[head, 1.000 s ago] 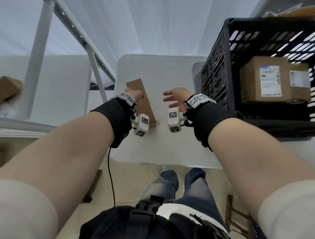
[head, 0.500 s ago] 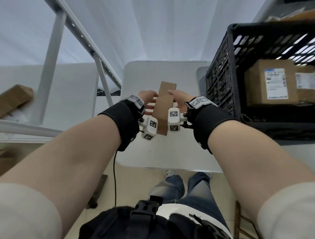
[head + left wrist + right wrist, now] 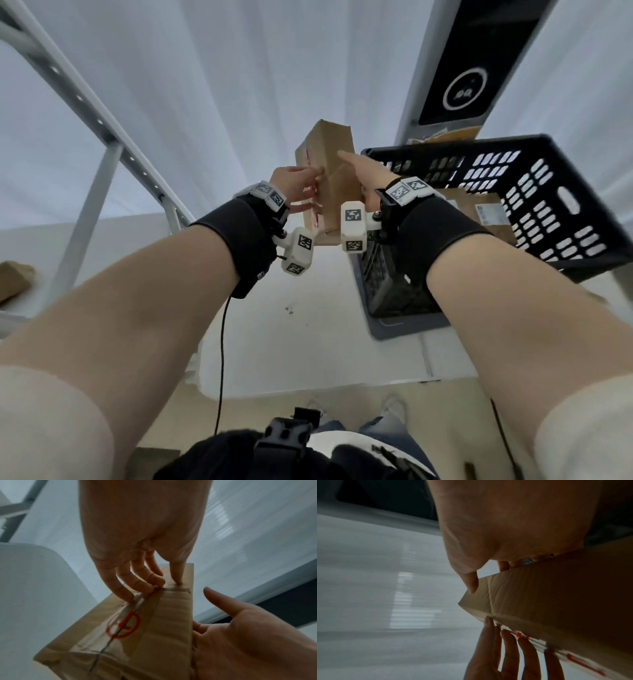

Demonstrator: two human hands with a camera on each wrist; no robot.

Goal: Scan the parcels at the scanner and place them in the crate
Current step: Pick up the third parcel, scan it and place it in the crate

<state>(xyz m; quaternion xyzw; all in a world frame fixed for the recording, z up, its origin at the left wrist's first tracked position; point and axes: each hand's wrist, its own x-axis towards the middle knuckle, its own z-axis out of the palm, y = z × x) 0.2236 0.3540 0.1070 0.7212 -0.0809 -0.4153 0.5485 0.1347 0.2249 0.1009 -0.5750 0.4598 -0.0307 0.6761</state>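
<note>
Both hands' fingers (image 3: 130, 580) clamp the parcel (image 3: 329, 178) between them; it stands tilted.

White curtain (image 3: 212, 85) behind – white table (image 3: 308, 342), beige floor (image 3: 164, 421).

Crate (image 3: 534, 192) wall and scanner (image 3: 459, 68) crowd the right side.

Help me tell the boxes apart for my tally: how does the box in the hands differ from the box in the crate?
The held box is off the table, gripped on end between the left hand and right hand; the crate box lies flat in the black crate. The held box shows clear tape with red print; the crate box shows a white label. Both are brown cardboard.
</note>
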